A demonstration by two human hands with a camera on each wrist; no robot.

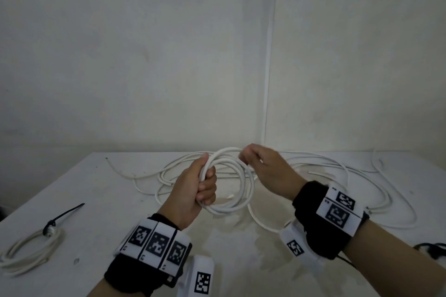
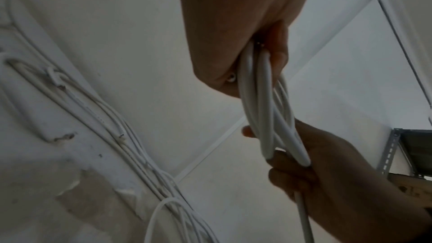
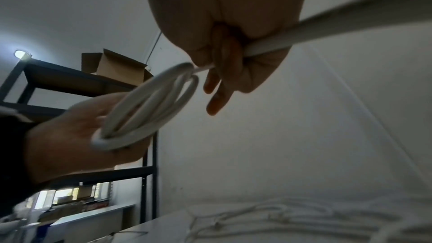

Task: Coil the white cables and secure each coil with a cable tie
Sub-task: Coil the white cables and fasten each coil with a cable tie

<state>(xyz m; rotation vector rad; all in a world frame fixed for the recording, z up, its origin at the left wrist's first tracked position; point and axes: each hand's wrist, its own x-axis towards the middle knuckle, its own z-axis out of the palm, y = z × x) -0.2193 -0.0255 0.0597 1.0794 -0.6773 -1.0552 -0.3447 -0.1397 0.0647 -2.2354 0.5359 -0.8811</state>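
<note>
If your left hand (image 1: 193,185) slackens, the stacked loops of the coil (image 1: 231,181) will likely spring apart, and the free length trailing to the loose cables (image 1: 313,171) on the table (image 1: 108,200) could snag there as you pull. Your left fingers are curled tight round the bundled turns, held above the table. Your right hand (image 1: 260,166) pinches the running cable at the coil's top, its lower fingers loose.

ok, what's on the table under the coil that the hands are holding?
Under the white cable coil: bare white table and loose white cables, one trailing beneath. The hands hide parts of it.
</note>
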